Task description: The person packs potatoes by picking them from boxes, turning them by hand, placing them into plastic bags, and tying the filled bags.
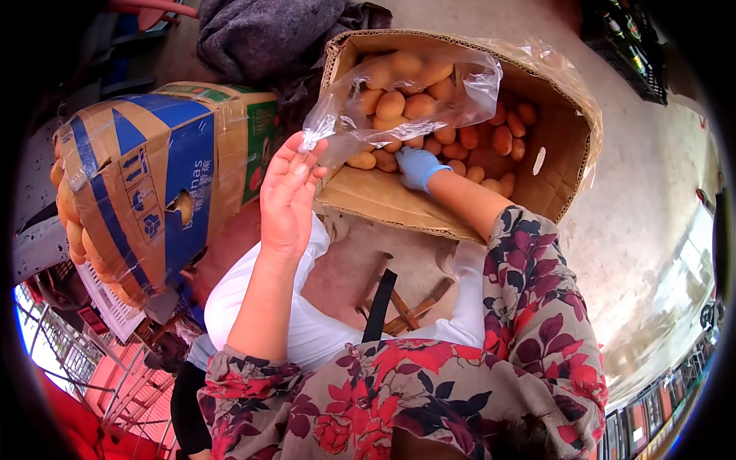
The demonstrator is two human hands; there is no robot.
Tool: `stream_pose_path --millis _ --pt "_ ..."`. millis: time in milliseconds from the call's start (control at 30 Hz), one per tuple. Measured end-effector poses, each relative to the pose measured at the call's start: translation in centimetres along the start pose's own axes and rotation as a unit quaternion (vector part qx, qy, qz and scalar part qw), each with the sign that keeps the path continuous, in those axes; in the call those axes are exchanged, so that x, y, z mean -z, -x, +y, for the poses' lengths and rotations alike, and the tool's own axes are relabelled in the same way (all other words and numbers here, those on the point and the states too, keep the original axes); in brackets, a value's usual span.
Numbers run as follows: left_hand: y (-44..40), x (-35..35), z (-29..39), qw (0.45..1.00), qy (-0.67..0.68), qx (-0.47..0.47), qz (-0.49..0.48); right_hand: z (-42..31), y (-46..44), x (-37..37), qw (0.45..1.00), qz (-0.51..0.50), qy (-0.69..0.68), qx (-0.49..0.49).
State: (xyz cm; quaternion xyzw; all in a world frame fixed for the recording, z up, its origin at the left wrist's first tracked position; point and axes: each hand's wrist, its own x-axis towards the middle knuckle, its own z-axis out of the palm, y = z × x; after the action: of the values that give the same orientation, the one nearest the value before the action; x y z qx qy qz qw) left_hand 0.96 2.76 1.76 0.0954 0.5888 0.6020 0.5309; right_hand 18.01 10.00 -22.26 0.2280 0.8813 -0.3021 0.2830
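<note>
A cardboard box [383, 195] in front of me holds several oval, orange-yellow mangoes [502, 140]. A clear plastic bag [483, 88] lies over the fruit at the box's far left. My left hand [287, 188], bare, pinches the gathered near corner of this bag above the box's left edge. Inside the box, my right hand [420, 168] wears a blue glove and reaches down among the mangoes at the near side. Its fingers are curled at a mango [386, 161]; the fingertips are partly hidden.
To the left stands a blue and brown carton [188, 192] with more fruit bulging from its near end. Dark cloth [264, 38] is heaped behind it. A black crate with bottles [625, 42] sits at the far right. A wooden stool [406, 310] is between my legs.
</note>
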Motion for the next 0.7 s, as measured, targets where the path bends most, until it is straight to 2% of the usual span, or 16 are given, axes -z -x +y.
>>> stream_pose_path --millis 67,100,200,233,333,467,500,533,600,700 --pt "0.2 0.1 0.0 1.000 0.006 0.005 -0.001 -1.6 -1.2 -0.5 0.994 0.004 -0.067 -0.083" --pt "0.2 0.1 0.0 1.000 0.004 0.010 0.003 -2.3 -1.5 0.2 0.990 -0.040 -0.077 -0.115" --pt "0.0 0.1 0.4 1.000 -0.001 0.014 0.007 -4.3 -1.9 0.5 0.968 0.000 -0.120 -0.220" --pt "0.1 0.1 0.5 1.000 -0.001 0.014 0.005 -4.6 -2.0 0.1 0.960 0.036 -0.143 -0.239" --pt "0.3 0.3 0.5 1.000 -0.010 0.018 0.005 -4.6 -1.4 0.9 0.958 0.059 -0.139 -0.245" --pt "0.4 0.9 0.7 0.999 -0.014 0.031 0.010 -3.5 2.2 3.1 0.940 0.106 -0.262 -0.191" --pt "0.4 1.1 0.6 0.999 -0.013 0.035 0.008 -2.3 3.8 3.0 0.871 0.116 -0.459 -0.134" --pt "0.3 1.2 0.3 0.999 -0.010 0.040 0.003 -1.6 5.3 3.8 0.847 0.122 -0.507 -0.105" --pt "0.5 1.1 0.3 0.999 -0.016 0.047 0.015 -1.2 10.0 7.9 0.823 0.183 -0.537 -0.010" --pt "0.6 0.6 0.3 0.998 -0.021 0.058 0.007 0.0 15.1 11.9 0.782 0.320 -0.532 0.052"
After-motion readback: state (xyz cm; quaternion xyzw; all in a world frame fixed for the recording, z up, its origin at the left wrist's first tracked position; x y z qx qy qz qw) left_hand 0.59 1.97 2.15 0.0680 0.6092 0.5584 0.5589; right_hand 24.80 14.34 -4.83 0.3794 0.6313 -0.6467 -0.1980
